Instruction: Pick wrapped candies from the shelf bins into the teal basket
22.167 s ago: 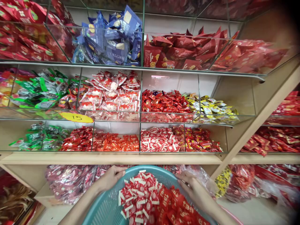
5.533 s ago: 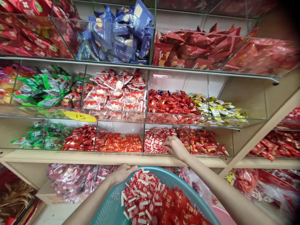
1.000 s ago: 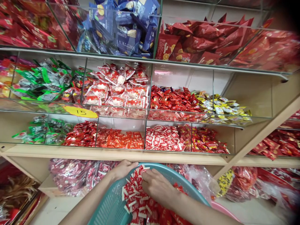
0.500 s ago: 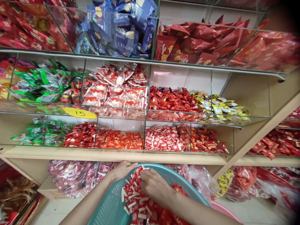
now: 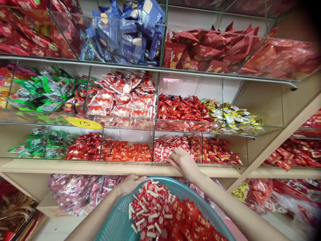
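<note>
A teal plastic basket [image 5: 117,221] sits at the bottom, piled with red-and-white wrapped candies [image 5: 150,209] and plain red ones [image 5: 190,222]. My left hand [image 5: 130,184] grips the basket's far rim, fingers curled over it. My right hand [image 5: 183,162] reaches up over the glass front of the lowest shelf bin, which holds the same red-and-white candies [image 5: 167,149]. Its fingers are bent down into that pile; what they hold is hidden.
Glass-fronted shelves [image 5: 150,124] hold bins of wrapped sweets: green [image 5: 37,147], red [image 5: 85,147], orange-red [image 5: 125,152], yellow [image 5: 233,117], blue packets [image 5: 125,33] higher up. A yellow price tag marked 15 [image 5: 84,123] sticks on the glass. Bagged candy [image 5: 75,194] lies under the wooden shelf.
My right hand has left the basket and gone up into the red-and-white candy bin on the lowest shelf. My left hand has stayed on the basket rim.
</note>
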`<state>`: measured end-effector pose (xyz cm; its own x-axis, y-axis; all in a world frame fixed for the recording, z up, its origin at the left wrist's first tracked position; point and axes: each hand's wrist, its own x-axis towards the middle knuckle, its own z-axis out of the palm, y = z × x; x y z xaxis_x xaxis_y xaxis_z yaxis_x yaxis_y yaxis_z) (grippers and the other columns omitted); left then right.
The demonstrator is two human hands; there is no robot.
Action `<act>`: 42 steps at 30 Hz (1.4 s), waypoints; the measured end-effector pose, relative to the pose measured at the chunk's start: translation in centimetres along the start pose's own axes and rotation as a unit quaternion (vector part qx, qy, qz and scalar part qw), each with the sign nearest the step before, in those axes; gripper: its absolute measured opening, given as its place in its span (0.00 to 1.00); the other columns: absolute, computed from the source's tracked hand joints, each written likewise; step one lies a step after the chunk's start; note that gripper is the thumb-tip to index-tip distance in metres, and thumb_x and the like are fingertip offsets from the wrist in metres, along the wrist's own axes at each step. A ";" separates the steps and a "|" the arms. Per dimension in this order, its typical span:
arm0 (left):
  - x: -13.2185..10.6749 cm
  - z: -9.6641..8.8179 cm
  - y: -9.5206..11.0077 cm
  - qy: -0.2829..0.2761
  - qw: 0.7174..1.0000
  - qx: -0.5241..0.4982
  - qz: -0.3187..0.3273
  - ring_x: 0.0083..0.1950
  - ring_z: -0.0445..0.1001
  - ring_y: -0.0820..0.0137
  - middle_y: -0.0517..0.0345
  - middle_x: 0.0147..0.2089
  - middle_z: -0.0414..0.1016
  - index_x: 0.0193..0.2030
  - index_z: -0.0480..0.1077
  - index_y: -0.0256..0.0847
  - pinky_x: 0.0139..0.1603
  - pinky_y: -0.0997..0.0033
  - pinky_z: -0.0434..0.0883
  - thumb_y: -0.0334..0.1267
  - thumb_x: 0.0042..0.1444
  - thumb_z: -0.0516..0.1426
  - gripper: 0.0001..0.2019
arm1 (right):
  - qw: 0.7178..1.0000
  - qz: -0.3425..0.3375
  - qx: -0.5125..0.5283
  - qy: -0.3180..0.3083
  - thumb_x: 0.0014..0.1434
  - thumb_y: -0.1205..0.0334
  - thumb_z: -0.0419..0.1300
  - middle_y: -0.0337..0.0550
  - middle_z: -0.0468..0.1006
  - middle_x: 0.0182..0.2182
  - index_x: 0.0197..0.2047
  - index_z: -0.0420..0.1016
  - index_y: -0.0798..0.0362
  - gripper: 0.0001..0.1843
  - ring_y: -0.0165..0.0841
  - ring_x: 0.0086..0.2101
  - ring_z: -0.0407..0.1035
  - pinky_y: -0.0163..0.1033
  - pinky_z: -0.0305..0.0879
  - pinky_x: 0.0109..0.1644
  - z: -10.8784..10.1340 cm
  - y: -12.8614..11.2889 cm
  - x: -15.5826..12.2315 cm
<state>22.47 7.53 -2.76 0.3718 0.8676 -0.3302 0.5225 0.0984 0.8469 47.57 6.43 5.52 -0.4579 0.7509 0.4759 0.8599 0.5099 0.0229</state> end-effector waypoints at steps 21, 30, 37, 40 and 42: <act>0.1 -0.2 -0.7 -0.004 0.999 -0.009 0.037 0.23 0.47 0.76 0.67 0.17 0.50 0.17 0.63 0.37 0.26 0.74 0.49 0.65 0.44 0.50 0.29 | 0.994 0.066 -0.028 -0.087 0.53 0.61 0.54 0.50 0.71 0.42 0.41 0.76 0.52 0.14 0.41 0.46 0.61 0.41 0.55 0.48 3.0 2.3 6.0; 0.5 -0.2 -1.0 0.009 0.999 0.023 0.030 0.22 0.43 0.77 0.69 0.18 0.44 0.16 0.54 0.41 0.25 0.74 0.45 0.67 0.43 0.49 0.29 | 0.994 0.073 0.007 -0.077 0.52 0.64 0.55 0.47 0.72 0.38 0.37 0.74 0.53 0.10 0.36 0.41 0.63 0.37 0.55 0.43 3.0 2.5 5.9; -0.2 -0.2 0.2 -0.008 0.999 0.026 0.017 0.23 0.47 0.76 0.68 0.17 0.48 0.17 0.62 0.38 0.26 0.74 0.49 0.69 0.41 0.49 0.30 | 0.995 0.063 0.041 -0.059 0.55 0.67 0.54 0.43 0.71 0.32 0.30 0.71 0.54 0.06 0.31 0.36 0.63 0.34 0.55 0.40 1.6 2.6 5.0; -0.6 -0.2 0.9 -0.004 0.999 0.031 0.009 0.23 0.47 0.76 0.68 0.17 0.47 0.17 0.62 0.37 0.27 0.74 0.49 0.68 0.40 0.49 0.31 | 0.996 0.050 0.068 -0.015 0.56 0.66 0.54 0.42 0.69 0.32 0.30 0.70 0.54 0.05 0.32 0.36 0.62 0.35 0.54 0.39 -0.1 2.1 4.1; -0.9 -0.2 1.3 0.003 1.000 0.030 0.004 0.23 0.47 0.76 0.69 0.17 0.46 0.16 0.61 0.38 0.27 0.74 0.49 0.68 0.40 0.50 0.30 | 0.996 0.037 0.086 0.013 0.58 0.65 0.54 0.42 0.69 0.32 0.31 0.69 0.53 0.05 0.33 0.36 0.61 0.36 0.54 0.40 -1.6 1.2 3.3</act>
<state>22.71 6.99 -1.32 0.3709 0.8713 -0.3213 0.5647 0.0631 0.8229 47.49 8.83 8.54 -0.3877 0.7792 0.4926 0.8384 0.5201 -0.1628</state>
